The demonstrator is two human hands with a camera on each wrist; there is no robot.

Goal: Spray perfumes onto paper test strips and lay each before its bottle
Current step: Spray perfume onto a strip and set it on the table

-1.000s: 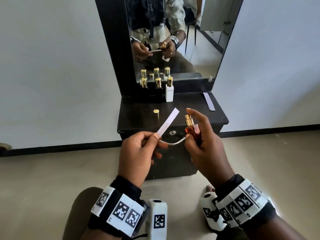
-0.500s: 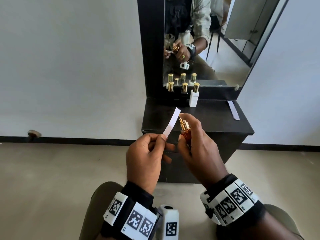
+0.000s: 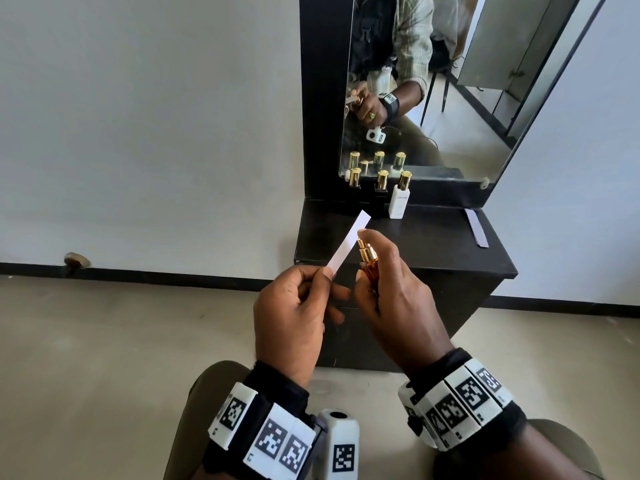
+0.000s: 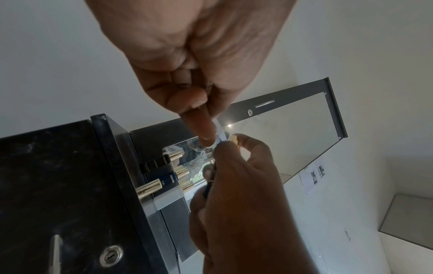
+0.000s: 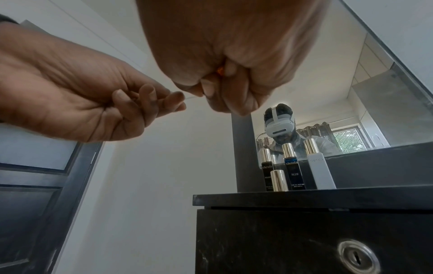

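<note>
Both wrists have black bands (image 3: pixel 277 382) covered in white blocks with black square code markers. Trousers (image 3: pixel 194 410) look olive-brown.

Head cam: above and behind both hands, facing forward-down at black cabinet (image 3: pixel 433 244), mirror (image 3: pixel 450 81) at 12 o'clock. Left wrist cam: close under left hand (image 4: pixel 199 64), rolled sideways. Right wrist cam: low, looking up past right hand (image 5: pixel 234 55). All share the cabinet's bottle row (image 5: pixel 290 166)
</note>
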